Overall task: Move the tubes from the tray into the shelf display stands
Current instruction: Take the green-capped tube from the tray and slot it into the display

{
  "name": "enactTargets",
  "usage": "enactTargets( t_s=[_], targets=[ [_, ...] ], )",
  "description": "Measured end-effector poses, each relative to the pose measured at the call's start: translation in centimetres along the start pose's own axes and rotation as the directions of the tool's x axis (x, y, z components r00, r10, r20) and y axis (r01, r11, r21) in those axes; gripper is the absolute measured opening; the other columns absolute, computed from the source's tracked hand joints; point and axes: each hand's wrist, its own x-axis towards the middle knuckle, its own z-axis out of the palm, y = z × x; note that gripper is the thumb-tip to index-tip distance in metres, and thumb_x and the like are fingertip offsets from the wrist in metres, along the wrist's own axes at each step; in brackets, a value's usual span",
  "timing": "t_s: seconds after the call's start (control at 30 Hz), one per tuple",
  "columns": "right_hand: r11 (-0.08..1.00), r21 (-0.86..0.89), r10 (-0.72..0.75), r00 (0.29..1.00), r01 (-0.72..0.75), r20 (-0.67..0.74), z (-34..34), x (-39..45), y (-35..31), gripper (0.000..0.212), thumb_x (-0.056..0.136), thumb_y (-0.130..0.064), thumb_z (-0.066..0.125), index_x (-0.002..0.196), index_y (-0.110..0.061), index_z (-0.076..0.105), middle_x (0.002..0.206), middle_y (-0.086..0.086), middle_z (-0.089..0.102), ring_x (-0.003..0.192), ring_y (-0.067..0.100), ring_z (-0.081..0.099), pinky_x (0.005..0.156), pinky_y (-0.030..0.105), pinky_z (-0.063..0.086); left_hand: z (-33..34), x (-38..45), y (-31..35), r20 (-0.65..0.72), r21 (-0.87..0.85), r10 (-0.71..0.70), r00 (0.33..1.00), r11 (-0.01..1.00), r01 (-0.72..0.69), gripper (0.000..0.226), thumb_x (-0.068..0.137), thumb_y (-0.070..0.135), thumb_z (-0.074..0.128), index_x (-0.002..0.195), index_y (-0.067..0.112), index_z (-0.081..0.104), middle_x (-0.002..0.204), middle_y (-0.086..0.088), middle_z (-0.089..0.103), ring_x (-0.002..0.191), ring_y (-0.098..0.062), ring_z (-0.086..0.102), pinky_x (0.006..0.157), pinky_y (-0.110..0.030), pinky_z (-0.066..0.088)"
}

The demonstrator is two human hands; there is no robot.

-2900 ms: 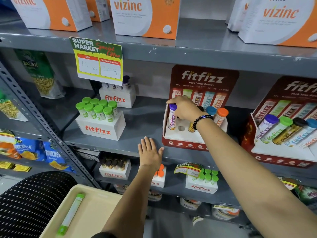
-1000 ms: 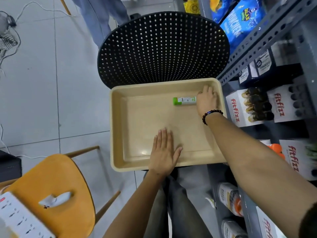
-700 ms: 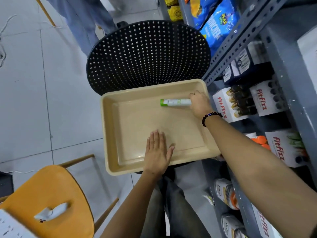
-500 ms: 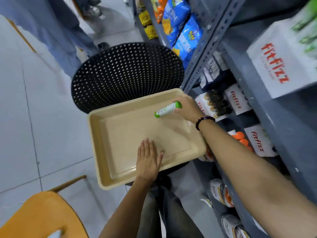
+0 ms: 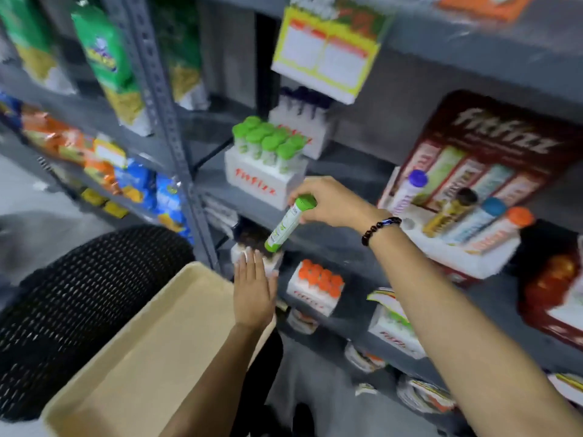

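Single view: head-worn wide-angle camera, facing forward and down, tilted. Close to grey shelf unit (image 5: 315, 244), which fills upper and right frame. Beige tray (image 5: 132, 367) at lower left, near lens. Both forearms enter from bottom edge. Edges motion-blurred. No second view.

One green-capped tube (image 5: 286, 224) is held. The red display stand (image 5: 467, 247) carries five tubes: purple, black, blue and orange caps, one hidden. One tray (image 5: 151, 351). Two hands.
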Motion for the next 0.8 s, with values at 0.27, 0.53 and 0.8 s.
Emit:
enactTargets(
  t_s=[0.27, 0.53, 0.8],
  targets=[
    [0.975, -0.091, 0.177, 0.961, -0.2, -0.212, -10.4, -10.7, 3.5, 0.038, 0.069, 0.002, 0.071, 0.1, -0.019, 0.069, 0.094, 0.001, 0.059, 0.085, 0.016, 0.05, 0.073, 0.026, 0.04, 2.3, 5.9, 7.7, 0.008, 0.017, 0.264, 0.964, 0.964, -0.264, 0.055, 0.1, 0.028, 0.033, 0.144, -0.001, 0.016, 0.155, -0.02, 0.011, 0.144, -0.031, 0.005, 0.118, -0.039, 0.002],
    [0.931, -0.141, 0.288, 0.913, -0.338, -0.288, -13.8, -14.5, 5.5, 0.037, 0.071, 0.001, 0.064, 0.101, -0.021, 0.071, 0.093, -0.003, 0.063, 0.082, 0.011, 0.054, 0.071, 0.02, 0.036, 5.1, 9.0, 11.9, 0.266, 0.046, 0.297, 0.917, 0.946, -0.32, 0.061, 0.1, 0.041, 0.022, 0.146, 0.005, 0.006, 0.157, -0.016, 0.001, 0.144, -0.03, -0.004, 0.118, -0.039, -0.002],
    [0.828, -0.088, 0.498, 0.799, -0.553, -0.338, -13.7, -12.5, 6.8, 0.038, 0.068, -0.03, 0.073, 0.046, -0.014, 0.047, 0.051, -0.001, 0.04, 0.045, 0.015, 0.037, 0.043, 0.024, 0.027, 6.3, 9.2, 11.6, 0.35, 0.192, 0.281, 0.894, 0.912, -0.362, 0.065, 0.098, 0.048, 0.013, 0.146, 0.008, -0.003, 0.157, -0.015, -0.007, 0.143, -0.03, -0.01, 0.117, -0.04, -0.005]
  ],
)
